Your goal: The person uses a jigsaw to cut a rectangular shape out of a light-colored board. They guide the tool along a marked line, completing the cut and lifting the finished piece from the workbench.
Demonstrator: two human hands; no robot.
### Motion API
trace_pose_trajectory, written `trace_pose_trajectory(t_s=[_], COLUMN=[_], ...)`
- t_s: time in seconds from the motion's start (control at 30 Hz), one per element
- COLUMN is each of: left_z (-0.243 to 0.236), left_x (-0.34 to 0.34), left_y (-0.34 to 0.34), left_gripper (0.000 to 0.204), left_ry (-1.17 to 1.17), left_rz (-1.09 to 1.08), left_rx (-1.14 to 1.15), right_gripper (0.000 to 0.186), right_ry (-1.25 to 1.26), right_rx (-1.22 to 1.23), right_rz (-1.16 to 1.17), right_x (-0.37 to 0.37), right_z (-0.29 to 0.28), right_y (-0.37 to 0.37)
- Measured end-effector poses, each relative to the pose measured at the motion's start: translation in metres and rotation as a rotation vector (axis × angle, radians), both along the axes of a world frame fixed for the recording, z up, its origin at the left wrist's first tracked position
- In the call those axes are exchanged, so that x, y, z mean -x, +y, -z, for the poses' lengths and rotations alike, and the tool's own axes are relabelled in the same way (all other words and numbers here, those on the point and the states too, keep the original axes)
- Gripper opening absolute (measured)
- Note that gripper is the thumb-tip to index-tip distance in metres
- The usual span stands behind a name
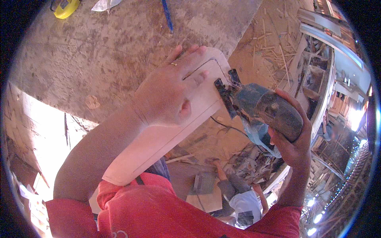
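A stained tabletop [79, 55] bears my pale board [158, 143], which overhangs its edge. At the board's right side is the dark jigsaw [258, 101], my right hand [297, 144] wrapped round its body. My left hand [164, 93] lies spread on the board; beyond lies a slim blue stick [167, 16].
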State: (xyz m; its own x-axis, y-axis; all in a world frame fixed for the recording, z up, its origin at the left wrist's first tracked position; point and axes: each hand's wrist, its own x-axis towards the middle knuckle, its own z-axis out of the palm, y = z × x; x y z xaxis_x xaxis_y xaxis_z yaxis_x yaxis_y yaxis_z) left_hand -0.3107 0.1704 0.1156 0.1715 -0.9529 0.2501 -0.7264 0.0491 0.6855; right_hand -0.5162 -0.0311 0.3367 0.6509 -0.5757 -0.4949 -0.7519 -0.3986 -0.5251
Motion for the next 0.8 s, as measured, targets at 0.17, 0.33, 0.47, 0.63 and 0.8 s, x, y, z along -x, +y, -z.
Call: trace_pose_trajectory(t_s=[0.17, 0.33, 0.47, 0.63, 0.8], left_z=[-0.0018, -0.0006, -0.0054, -0.0041, -0.0006], left_x=[0.0011, 0.0014, 0.0009, 0.0009, 0.0019], left_y=[-0.0004, 0.0002, -0.0005, -0.0016, 0.0004], left_gripper=[0.077, 0.079, 0.079, 0.08, 0.08], left_ry=[0.006, -0.003, 0.008, -0.008, -0.006], left_rz=[-0.001, -0.004, 0.0, -0.002, -0.008], left_rx=[-0.008, 0.004, -0.001, 0.006, -0.004], right_gripper=[0.083, 0.083, 0.083, 0.083, 0.082], right_ry=[0.016, 0.047, -0.055, -0.012, 0.01], right_rx=[-0.011, 0.034, 0.04, -0.007, 0.04], right_rz=[0.011, 0.012, -0.018, 0.043, -0.039], right_x=[-0.0009, -0.0035, 0.0058, -0.0007, -0.0015], right_z=[-0.0008, -0.0012, 0.0067, -0.0012, 0.0018], right_y=[-0.0011, 0.0008, -0.0039, -0.0006, -0.0046])
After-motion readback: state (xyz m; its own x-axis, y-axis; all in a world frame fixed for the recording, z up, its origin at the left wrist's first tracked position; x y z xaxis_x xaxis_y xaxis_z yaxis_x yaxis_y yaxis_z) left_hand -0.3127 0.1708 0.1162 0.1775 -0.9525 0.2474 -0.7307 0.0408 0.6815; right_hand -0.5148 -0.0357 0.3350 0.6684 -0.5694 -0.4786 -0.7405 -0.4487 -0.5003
